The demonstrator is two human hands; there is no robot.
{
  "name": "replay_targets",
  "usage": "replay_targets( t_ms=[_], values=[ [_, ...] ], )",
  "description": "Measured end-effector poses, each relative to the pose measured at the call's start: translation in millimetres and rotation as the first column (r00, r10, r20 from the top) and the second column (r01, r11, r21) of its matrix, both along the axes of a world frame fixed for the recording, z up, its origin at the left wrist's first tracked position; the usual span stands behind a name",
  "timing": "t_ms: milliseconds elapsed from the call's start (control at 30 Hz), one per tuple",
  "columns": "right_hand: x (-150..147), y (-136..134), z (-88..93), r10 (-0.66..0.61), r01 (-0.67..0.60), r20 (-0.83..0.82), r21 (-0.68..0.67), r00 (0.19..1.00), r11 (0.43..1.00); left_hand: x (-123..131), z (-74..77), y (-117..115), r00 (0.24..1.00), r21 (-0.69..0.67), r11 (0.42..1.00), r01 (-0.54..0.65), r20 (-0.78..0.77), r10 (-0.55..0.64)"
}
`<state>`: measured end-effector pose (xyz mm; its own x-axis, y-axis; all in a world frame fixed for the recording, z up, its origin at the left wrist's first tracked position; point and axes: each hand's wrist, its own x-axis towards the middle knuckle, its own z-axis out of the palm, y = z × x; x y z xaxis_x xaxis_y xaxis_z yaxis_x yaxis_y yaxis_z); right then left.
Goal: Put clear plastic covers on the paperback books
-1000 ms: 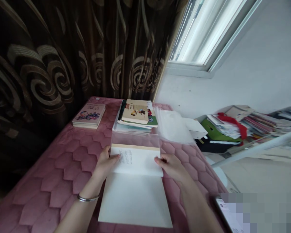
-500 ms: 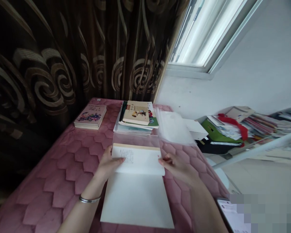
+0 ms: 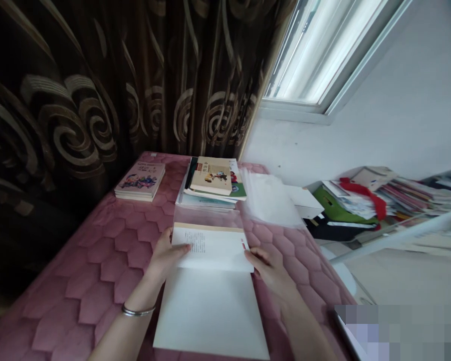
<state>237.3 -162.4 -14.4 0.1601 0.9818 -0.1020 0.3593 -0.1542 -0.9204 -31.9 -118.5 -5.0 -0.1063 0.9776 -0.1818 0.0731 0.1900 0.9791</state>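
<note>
An open book [image 3: 212, 308] lies in front of me, its larger blank white side toward me. The far side is a white flap [image 3: 218, 250] with small printed text at left and a little red mark at right. A clear plastic sleeve [image 3: 210, 216] extends past the flap's far edge. My left hand [image 3: 169, 254] grips the flap's left edge, thumb on top and fingers underneath. At the right edge, my right hand [image 3: 265, 265] is closed on the flap and plastic, with its thumb on top; its other fingertips are partly hidden.
Pink quilted cloth [image 3: 108, 271] covers the table. Stacked books [image 3: 212, 175] stand at the back, with pink-covered books [image 3: 140, 180] to the left. Clear plastic sleeves [image 3: 272, 200] lie at right, beside a white box [image 3: 304, 200]. A phone [image 3: 351, 336] is near the right edge.
My right hand has shifted slightly left and its fingers have closed in on the right edge. More of the red mark shows. My left hand has barely moved.
</note>
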Motion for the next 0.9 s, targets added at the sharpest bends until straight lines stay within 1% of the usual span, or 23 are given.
replay_targets(
  t_ms=[100, 200, 400, 467, 567, 633, 700, 800, 900],
  values=[
    [-7, -1, 3.4, -0.005, 0.004, -0.027, -0.023, 1.000, 1.000, -2, -6.6, 2, 1.000, 0.015, 1.000, -0.002, -0.007, 0.002],
    [-14, -2, 5.3, -0.073, 0.073, 0.025, 0.010, 0.997, 0.997, -2, -7.3, 3, 1.000, 0.026, 1.000, -0.016, 0.005, 0.016],
    [-25, -2, -2.9, -0.191, 0.179, 0.101, 0.117, 0.976, 0.977, 0, -7.8, 2, 0.998, 0.042, 0.998, -0.052, 0.030, 0.051],
    [-26, -2, -3.9, -0.207, 0.189, 0.141, 0.131, 0.968, 0.973, 0, -7.0, 2, 0.998, 0.041, 0.997, -0.065, 0.011, 0.065],
    [-27, -3, -4.7, -0.221, 0.195, 0.186, 0.146, 0.957, 0.970, 1, -3.3, 2, 0.994, 0.062, 0.994, -0.092, -0.060, 0.096],
    [-28, -3, -5.6, -0.220, 0.192, 0.195, 0.153, 0.956, 0.969, 1, -1.3, 2, 0.989, 0.078, 0.992, -0.101, -0.096, 0.108],
    [-28, -3, -5.6, -0.225, 0.197, 0.192, 0.157, 0.955, 0.968, 1, -2.2, 2, 0.989, 0.092, 0.991, -0.098, -0.099, 0.107],
    [-27, -4, -1.5, -0.249, 0.224, 0.165, 0.156, 0.954, 0.962, 0, -9.3, 4, 0.997, 0.129, 0.989, -0.077, -0.003, 0.078],
    [-23, -6, 6.7, -0.216, 0.198, 0.145, 0.129, 0.965, 0.972, -1, -16.4, 6, 0.992, 0.158, 0.986, -0.052, 0.118, 0.033]
  ],
)
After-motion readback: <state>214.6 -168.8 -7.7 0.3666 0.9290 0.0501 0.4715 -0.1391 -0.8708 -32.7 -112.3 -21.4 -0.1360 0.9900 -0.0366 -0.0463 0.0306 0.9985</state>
